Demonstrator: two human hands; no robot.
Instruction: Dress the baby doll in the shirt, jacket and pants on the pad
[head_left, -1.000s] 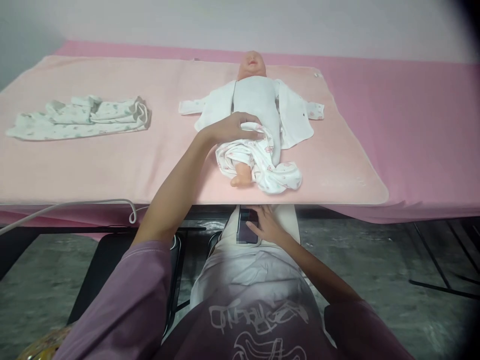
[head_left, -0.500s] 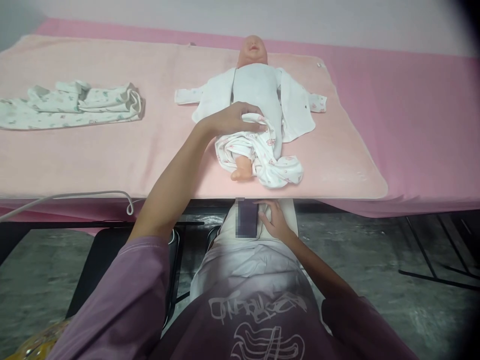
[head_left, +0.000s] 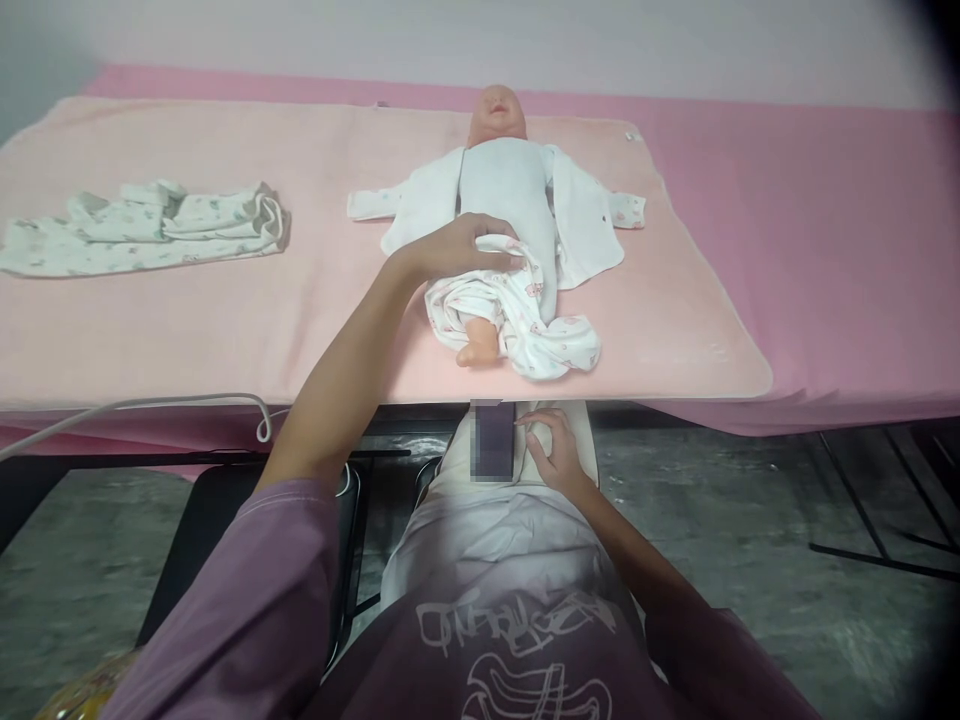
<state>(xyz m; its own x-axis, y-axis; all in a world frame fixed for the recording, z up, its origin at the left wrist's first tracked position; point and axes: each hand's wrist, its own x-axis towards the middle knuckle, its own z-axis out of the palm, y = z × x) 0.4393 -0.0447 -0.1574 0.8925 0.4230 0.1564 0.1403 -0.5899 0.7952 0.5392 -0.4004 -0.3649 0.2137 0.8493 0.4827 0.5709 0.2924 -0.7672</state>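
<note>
A baby doll [head_left: 499, 115] lies on its back with its head at the far side, dressed in a white jacket [head_left: 589, 225] spread open at the front. White baby pants [head_left: 536, 325] with small pink prints are bunched round its legs, one bare foot [head_left: 478, 345] poking out. My left hand [head_left: 465, 245] curls over the doll's hip, the pants' cloth between thumb and fingers. Below the table edge, my right hand [head_left: 556, 452] rests on my lap with fingers apart, beside a dark, partly pixelated phone-like rectangle [head_left: 495, 440]. A fingertip reaches its edge.
A folded white printed garment [head_left: 150, 230] lies at the left on the peach mat [head_left: 337, 330]. Pink cloth [head_left: 825, 260] covers the table beneath. A white cable [head_left: 187, 400] runs along the front edge. Black chair parts [head_left: 195, 540] and metal legs [head_left: 862, 510] stand below.
The view has shifted slightly, so the table and doll appear a little lower. My right hand's fingers have moved slightly on my lap. My left hand stays on the pants.
</note>
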